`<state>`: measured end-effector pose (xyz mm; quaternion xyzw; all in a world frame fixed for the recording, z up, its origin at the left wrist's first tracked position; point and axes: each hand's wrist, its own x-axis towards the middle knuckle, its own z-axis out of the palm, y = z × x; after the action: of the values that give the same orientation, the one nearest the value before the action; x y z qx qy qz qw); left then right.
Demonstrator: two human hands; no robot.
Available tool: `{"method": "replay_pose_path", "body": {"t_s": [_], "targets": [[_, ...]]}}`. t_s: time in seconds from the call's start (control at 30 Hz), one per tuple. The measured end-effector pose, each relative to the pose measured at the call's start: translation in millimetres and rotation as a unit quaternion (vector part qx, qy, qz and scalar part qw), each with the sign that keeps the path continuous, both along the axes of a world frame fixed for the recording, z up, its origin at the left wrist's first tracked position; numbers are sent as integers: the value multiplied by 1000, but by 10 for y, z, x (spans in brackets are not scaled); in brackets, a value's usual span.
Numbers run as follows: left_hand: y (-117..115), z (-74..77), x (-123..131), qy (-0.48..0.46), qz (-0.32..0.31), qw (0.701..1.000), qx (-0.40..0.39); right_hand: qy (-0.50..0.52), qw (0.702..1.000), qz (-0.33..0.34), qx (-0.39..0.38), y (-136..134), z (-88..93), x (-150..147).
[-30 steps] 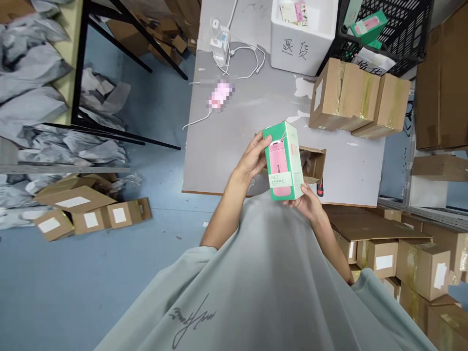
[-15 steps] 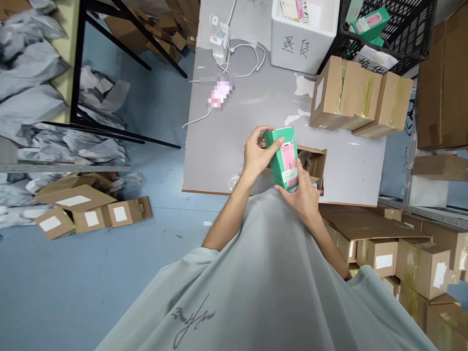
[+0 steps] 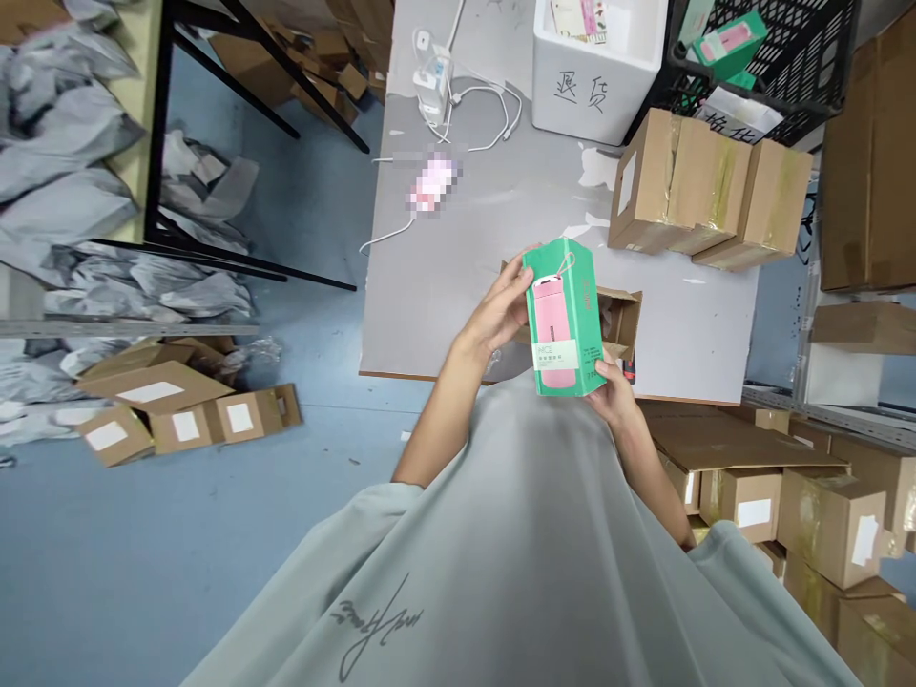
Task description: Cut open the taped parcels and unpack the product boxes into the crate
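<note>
Between my two hands is a green product box [image 3: 583, 315] with a pink bottle-like item printed on its front. My left hand [image 3: 497, 310] grips its left side near the top, the thumb on the edge and the other fingers mostly behind it. At the lower right corner my right hand [image 3: 614, 389] is closed on the box, thumb in front. Behind the green box an open cardboard carton [image 3: 625, 324] stands on the grey table [image 3: 493, 229], largely hidden. A small black and red object [image 3: 629, 370] lies by the carton.
Taped cardboard boxes [image 3: 679, 186] stand at the table's right, near a white bin [image 3: 597, 95] and a black crate [image 3: 801, 72] holding green boxes. A blurred phone [image 3: 433, 183] and a power strip [image 3: 433, 86] with white cables lie left. Stacked cartons [image 3: 816, 515] fill the lower right.
The green box has been turned, so its printed front and right side now face me. It appears larger and closer, and my right hand has shifted to its lower right corner.
</note>
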<state>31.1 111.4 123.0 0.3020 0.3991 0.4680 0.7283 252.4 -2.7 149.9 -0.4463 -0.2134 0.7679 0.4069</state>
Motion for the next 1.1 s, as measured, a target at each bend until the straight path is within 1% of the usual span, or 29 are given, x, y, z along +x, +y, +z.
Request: {"method": "replay_pose_path", "body": {"t_s": [0.1,0.2,0.27,0.3,0.37,0.43,0.5,0.53,0.6,0.63,0.67,0.7,0.73,0.77,0.8,0.83,0.87,0.93,0.97,1.0,1.03,1.1], "targets": [[-12,1,95,-7,16,1000,13,17,999,-4,-38,-51,-108,-50],[8,31,122,31,24,999,22,-8,999,11,-43,-42,-144,-43],[30,44,106,69,35,997,25,-55,998,23,-11,-3,-121,-5],[42,45,93,91,44,994,28,-95,995,23,13,20,-100,20],[64,33,68,139,69,987,38,-198,978,6,66,61,-44,73],[80,10,56,185,98,977,50,-302,946,-17,115,74,26,104],[86,-12,65,227,126,964,63,-397,904,-5,159,51,109,83],[83,-15,78,248,137,956,71,-445,877,15,180,29,150,48],[66,3,113,291,153,940,90,-541,811,62,214,-21,216,-61],[52,25,132,312,158,931,100,-581,779,78,225,-42,234,-124],[36,56,148,331,160,923,110,-611,752,86,231,-57,240,-184],[18,92,160,344,160,918,118,-630,736,89,233,-64,234,-234],[2,131,163,351,155,915,125,-636,731,89,231,-62,218,-267],[-12,170,157,350,146,916,130,-631,737,85,227,-50,196,-281],[-22,205,139,341,134,921,133,-613,755,78,220,-31,173,-275],[-26,234,112,325,122,928,132,-580,785,67,208,-8,151,-252],[-25,255,74,302,110,939,125,-532,823,55,190,17,135,-215],[-10,272,-18,242,93,961,97,-397,906,30,141,59,126,-121],[2,268,-64,209,85,971,78,-323,939,19,114,70,134,-76],[13,259,-105,177,75,980,58,-254,963,11,91,74,145,-38],[24,247,-136,145,63,987,38,-194,978,3,72,70,158,-11],[32,219,-161,88,32,996,1,-103,994,-8,42,40,172,10]]}}
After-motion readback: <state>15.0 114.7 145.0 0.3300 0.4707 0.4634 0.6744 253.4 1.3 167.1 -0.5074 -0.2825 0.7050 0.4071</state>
